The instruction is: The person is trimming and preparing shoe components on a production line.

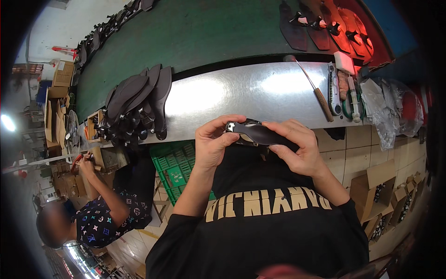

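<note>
A dark brown shoe sole (266, 135), narrow at its middle, is held level between my two hands, above the front edge of the metal worktop. My left hand (213, 142) pinches the end with a shiny metallic piece (230, 126), thumb below and fingers above. At the wider end, my right hand (297, 146) grips the sole between thumb and fingers. Part of a black and pale underside shows behind the sole; its exact shape is partly hidden by my fingers. A pile of similar dark soles (132, 95) with black glossy parts lies to the left.
The metal worktop (204, 100) borders a green conveyor belt (195, 35) carrying more soles (291, 30). A wooden-handled tool (321, 103), a box cutter (333, 88) and a plastic bag (378, 102) lie right. Below are a green crate (174, 169) and cardboard boxes (371, 190). A co-worker (109, 209) sits left.
</note>
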Tool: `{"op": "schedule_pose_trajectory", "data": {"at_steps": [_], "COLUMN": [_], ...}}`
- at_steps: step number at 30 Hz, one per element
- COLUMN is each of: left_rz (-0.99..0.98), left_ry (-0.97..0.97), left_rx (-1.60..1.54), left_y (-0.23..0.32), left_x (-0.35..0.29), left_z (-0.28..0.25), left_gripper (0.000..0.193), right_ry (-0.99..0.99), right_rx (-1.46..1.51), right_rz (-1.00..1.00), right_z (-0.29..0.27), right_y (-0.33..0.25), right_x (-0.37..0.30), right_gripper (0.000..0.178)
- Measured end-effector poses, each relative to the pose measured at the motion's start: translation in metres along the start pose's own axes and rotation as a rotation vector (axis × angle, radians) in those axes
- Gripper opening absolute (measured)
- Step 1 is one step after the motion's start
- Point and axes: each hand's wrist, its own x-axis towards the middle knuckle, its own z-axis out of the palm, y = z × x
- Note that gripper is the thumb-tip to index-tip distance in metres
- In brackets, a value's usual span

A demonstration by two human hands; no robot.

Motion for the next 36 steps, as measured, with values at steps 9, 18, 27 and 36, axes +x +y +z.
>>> {"op": "schedule_pose_trajectory", "data": {"at_steps": [9,18,27,36], "left_rz": [-0.039,0.081,0.138,0.173], "left_ry": [-0.011,-0.101,-0.241,-0.287], "left_rx": [0.118,0.222,0.288,0.414], "left_y": [0.001,-0.003,-0.006,0.003], "left_x": [-0.002,-0.005,-0.007,-0.005], "left_z": [-0.003,-0.004,-0.01,-0.003], "left_gripper": [0.038,0.042,0.049,0.047], "right_ry": [-0.008,-0.076,-0.079,-0.081], "right_rx": [-0.063,-0.143,-0.21,-0.321], "right_rz": [-0.03,-0.051,-0.094,-0.113], "right_z": [-0.001,-0.006,-0.007,-0.002], "right_y": [0.0,-0.002,-0.006,-0.01], "right_x": [0.0,0.001,0.0,-0.001], "right_gripper": [0.045,0.047,0.041,0.042]}}
